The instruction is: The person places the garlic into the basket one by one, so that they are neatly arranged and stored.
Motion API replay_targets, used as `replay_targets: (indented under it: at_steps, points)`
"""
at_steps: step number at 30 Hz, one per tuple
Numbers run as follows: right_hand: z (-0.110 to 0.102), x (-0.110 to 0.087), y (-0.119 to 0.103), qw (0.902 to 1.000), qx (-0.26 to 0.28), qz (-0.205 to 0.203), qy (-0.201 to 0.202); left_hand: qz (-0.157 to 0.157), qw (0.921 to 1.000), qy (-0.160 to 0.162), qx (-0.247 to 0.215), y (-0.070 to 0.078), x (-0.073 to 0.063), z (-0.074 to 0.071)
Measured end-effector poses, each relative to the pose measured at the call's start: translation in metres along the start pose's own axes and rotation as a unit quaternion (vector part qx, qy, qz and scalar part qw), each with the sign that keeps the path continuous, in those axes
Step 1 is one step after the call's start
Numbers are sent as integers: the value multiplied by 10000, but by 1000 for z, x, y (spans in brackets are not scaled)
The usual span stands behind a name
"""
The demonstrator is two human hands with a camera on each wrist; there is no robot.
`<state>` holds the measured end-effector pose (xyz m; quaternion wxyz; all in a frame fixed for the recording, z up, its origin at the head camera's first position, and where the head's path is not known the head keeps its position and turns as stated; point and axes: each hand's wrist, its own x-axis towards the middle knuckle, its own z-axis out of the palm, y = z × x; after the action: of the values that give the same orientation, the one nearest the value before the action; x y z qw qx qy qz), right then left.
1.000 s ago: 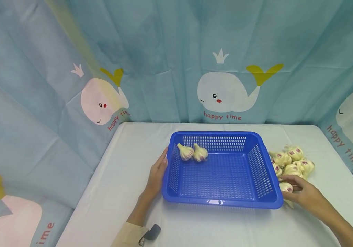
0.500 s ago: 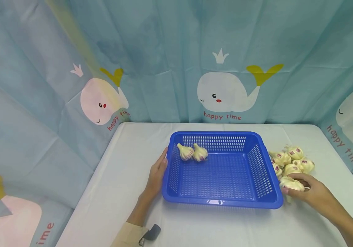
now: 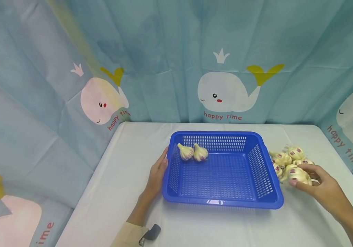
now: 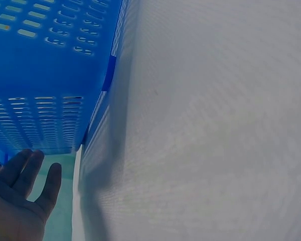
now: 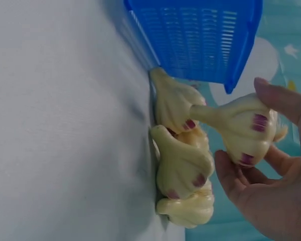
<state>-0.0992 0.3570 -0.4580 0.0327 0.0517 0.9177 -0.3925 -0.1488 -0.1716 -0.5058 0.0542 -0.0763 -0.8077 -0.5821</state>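
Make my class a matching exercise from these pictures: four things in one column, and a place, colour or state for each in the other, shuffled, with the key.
Column one
1. basket
2. left hand
3. right hand
4. tabletop

Column two
A. gripping a garlic bulb
B. white
C. at the basket's left side
D. blue

Pairs: 1-D, 2-C, 3-A, 4-B

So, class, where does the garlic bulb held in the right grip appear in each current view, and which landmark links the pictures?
Head: the garlic bulb is at lower right, in the right grip.
Left wrist: not in it.
Right wrist: right of centre, about mid-height, stem pointing left.
Shared landmark: the blue basket.
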Motion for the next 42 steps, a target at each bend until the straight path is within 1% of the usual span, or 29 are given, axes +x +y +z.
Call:
replay_targets:
  at_steps: [4,10,14,16,18,23,29,34,40,42]
  points:
    - [0,-1,1,9997,105,-108,173,1,10000,-12,23,0,0,0]
    - [-2,-3,-1,9988,82,-188,450,31,10000,-15,-8,1,0,0]
    - [-2,-2,-4,9982,253,-19,539,7,10000,-6,18,0,0,0]
    - [-2,-1,-6,9980,380,71,501,-10,10000,-8,41,0,0,0]
    - [-2,-1,-9,9981,399,103,464,-38,10000,-6,61,1,0,1]
    - [0,0,-8,9980,156,-80,603,-101,9999,3,92,1,1,1]
    - [2,3,-6,9959,425,-122,784,-68,10000,2,34,1,1,1]
    - [4,5,-11,9934,519,-372,952,-62,10000,8,30,0,1,0]
    - [-1,6,-16,9929,724,-559,759,-35,10000,45,28,-1,1,1]
    - [-2,7,-18,9918,791,-645,765,-25,10000,61,20,-2,0,1]
